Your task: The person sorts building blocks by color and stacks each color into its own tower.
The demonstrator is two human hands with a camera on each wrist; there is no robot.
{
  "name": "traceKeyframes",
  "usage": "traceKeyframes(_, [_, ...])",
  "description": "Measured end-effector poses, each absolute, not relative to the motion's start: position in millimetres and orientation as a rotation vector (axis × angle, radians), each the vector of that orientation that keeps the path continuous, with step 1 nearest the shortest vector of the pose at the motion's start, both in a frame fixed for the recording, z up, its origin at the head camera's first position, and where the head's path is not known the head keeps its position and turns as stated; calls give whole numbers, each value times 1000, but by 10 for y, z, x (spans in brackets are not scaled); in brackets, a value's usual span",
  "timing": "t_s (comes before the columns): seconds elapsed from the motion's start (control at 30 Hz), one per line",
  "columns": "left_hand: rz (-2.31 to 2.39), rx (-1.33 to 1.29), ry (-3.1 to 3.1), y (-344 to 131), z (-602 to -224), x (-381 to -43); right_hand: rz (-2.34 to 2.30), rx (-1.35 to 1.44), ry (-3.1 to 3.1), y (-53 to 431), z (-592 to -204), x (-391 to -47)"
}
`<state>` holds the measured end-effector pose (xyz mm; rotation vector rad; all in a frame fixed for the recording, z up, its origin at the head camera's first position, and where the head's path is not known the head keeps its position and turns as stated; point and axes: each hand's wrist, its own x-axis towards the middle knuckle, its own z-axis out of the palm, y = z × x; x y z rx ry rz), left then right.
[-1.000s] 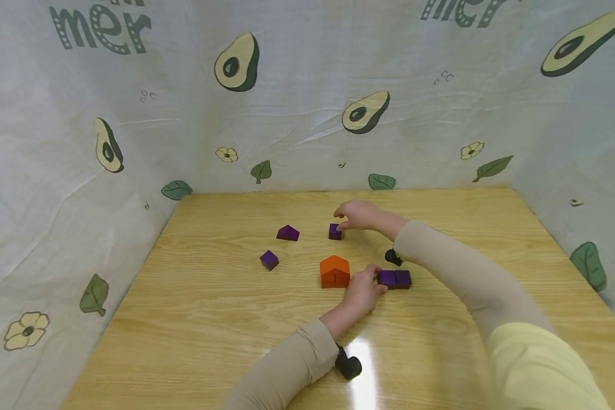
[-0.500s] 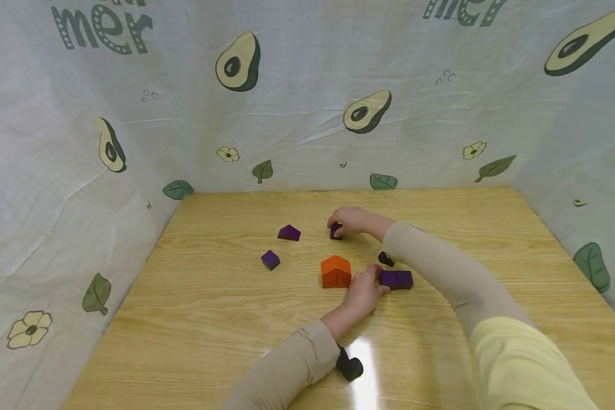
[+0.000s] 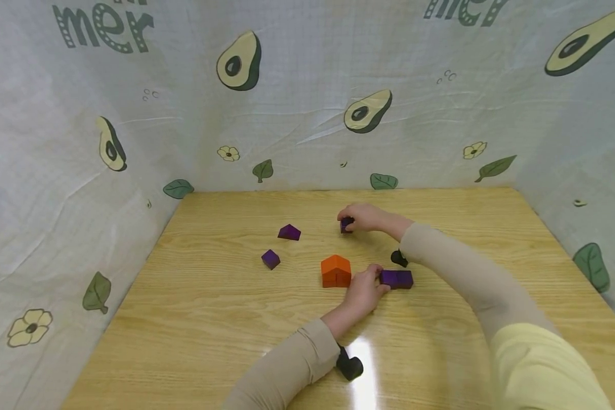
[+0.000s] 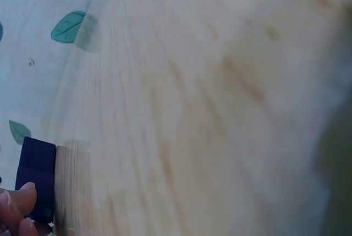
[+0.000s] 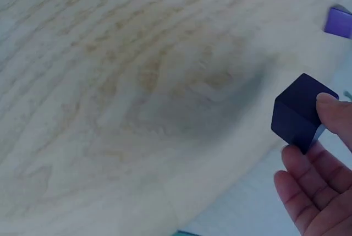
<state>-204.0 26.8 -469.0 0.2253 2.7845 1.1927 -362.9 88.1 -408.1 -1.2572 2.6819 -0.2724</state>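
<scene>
My right hand point(image 3: 367, 217) pinches a purple cube point(image 5: 300, 109) between thumb and fingers, held a little above the table in the head view. My left hand point(image 3: 361, 293) rests near the middle of the table and grips the left end of a pair of purple blocks point(image 3: 396, 279) lying side by side. In the left wrist view its thumb presses on the dark blocks point(image 4: 37, 175); the other fingers are partly cut off. Just left of that hand stands an orange house-shaped block stack point(image 3: 335, 271).
A purple cube point(image 3: 270, 259) sits turned at an angle left of the orange stack. Behind it lies a purple wedge-like block point(image 3: 289, 232). A patterned cloth point(image 3: 297, 114) walls the back and sides of the wooden table point(image 3: 210, 319).
My right hand has closed its fingers on the far purple cube and lifted it, moving slightly right. The left hand and the paired blocks stay in place.
</scene>
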Motion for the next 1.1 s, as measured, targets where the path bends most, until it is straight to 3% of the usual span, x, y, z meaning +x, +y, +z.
traceKeyframes(0.5, [1201,216,2758,292,-4694,-2036,-283,-1283,2867,1638,-3687,-3021])
traceKeyframes(0.8, [1162,253,2809,287,-4686,-2029,-430,-1180,2823,1964,-3795,-2572])
traceKeyframes(1.1, [1142,263,2820,304,-4684,-2039,-589,-1151,2854,2133,-4013,-2394])
